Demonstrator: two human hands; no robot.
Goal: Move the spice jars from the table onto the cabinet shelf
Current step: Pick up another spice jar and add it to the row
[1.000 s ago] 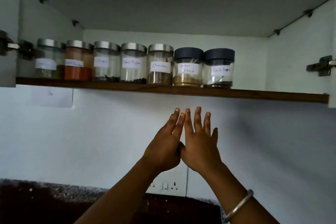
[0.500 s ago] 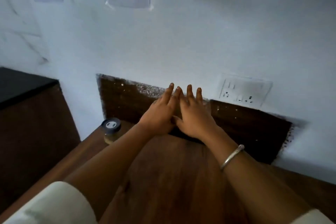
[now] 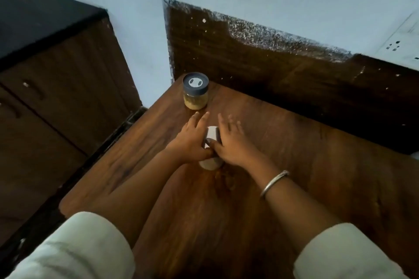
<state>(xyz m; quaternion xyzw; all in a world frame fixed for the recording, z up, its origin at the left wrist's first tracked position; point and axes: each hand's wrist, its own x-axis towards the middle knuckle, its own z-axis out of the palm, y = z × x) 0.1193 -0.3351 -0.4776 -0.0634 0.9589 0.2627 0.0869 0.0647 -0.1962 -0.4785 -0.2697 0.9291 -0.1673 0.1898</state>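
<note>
Two hands are in view, the left hand [image 3: 192, 140] and the right hand [image 3: 233, 142], with two pale sleeves [image 3: 74, 249] behind them. There are two jars on the one desk [image 3: 294, 165]: a pale jar [image 3: 212, 136] between the hands and a dark-lidded jar [image 3: 195, 90] just beyond the left fingertips. One bangle [image 3: 274, 182] circles the right wrist. One cabinet [image 3: 56, 75] stands left of the hands, and one socket plate [image 3: 403, 41] is on the wall far to their right.
</note>
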